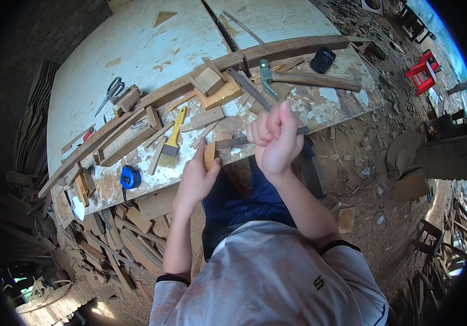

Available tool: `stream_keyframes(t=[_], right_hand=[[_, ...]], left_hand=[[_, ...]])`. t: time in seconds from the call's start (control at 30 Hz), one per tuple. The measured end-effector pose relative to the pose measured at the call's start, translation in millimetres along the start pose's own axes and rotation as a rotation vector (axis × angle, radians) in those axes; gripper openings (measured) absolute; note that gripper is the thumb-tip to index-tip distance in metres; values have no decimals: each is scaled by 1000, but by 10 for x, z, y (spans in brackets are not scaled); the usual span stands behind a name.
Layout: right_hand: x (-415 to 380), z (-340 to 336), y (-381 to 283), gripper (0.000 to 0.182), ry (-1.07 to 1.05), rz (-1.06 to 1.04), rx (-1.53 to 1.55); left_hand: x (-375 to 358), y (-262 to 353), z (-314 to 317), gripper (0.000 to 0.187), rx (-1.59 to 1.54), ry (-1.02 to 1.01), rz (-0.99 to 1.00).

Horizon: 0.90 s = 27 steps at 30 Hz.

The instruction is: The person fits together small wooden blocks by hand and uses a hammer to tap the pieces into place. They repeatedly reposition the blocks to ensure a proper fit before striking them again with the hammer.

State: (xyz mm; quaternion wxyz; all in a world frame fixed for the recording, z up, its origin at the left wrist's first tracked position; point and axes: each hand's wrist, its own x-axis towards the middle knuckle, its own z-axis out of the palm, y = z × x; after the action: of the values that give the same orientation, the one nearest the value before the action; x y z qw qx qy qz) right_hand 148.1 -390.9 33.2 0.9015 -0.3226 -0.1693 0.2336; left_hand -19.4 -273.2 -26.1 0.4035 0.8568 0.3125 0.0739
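Note:
At the near edge of the workbench, my left hand (196,176) is closed around a small wooden block (210,156), with fingers behind it and thumb in front. My right hand (275,138) is a fist around a flat metal file (233,142); its far end pokes out past the fist, and the middle is hidden by my fingers. The file's flat end points left and meets the top of the block, or lies just over it. A brush with a yellow handle (177,128) lies left of the block. Beyond my right hand rests a hammer (315,80).
A long curved wooden beam (201,73) crosses the bench (119,49). Around it lie a blue tape measure (130,177), scissors (110,93), a black case-like object (322,60) and a wooden box piece (208,81). Scrap wood (130,244) is heaped below left; a red stool (422,73) stands right.

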Motion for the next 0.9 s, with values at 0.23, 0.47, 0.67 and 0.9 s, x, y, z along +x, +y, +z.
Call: stream_keyframes(t=[0.23,0.47,0.67,0.9], right_hand=[[-151,251,21,56,-115,-52,-170],[-99,360,300,56,-217,-237,-434],[60,160,-108,55,-170,-160,-73],[27,-265,-464,55,-95,-251,62]], left_hand=[[-21,311,-136,67,438,-62,25],[148,775,-449,66,754,-41,169],[135,364,-590,55,230,93,218],[-184,-54,-139,36,-768,27,-123]])
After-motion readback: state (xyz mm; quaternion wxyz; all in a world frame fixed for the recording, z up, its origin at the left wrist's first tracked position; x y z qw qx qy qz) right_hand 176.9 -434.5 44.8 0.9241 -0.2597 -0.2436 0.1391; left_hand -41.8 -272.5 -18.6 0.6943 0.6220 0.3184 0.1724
